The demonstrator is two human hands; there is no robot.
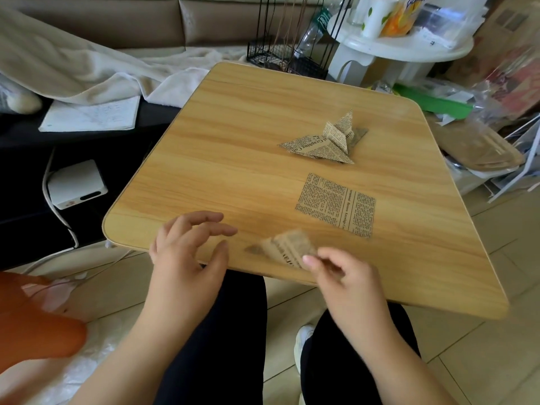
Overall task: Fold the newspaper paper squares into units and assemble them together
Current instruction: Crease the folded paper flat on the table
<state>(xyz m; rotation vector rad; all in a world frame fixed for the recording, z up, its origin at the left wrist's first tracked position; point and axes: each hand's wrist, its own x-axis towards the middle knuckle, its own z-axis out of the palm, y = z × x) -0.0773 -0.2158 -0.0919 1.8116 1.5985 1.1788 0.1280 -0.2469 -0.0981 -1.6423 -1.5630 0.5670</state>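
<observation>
While right hand (pixel 344 273) pinches blurred newsprint unit (pixel 287 249)

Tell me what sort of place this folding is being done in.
Probably a lived-in home sitting room: a tan sofa draped with a blanket, a small wooden table used for crafts, and a cluttered white side table.

Count on the surface (pixel 233 118): 1 flat unfolded newspaper square (pixel 336 204). 1 cluster of folded newspaper units (pixel 324 143) at the far side, overlapping, so exact unit count can't be told. 1 blurred folded piece (pixel 287 248) pinched in the right hand (pixel 347 276). 2 hands in view; left hand (pixel 187 252) holds nothing.
</observation>
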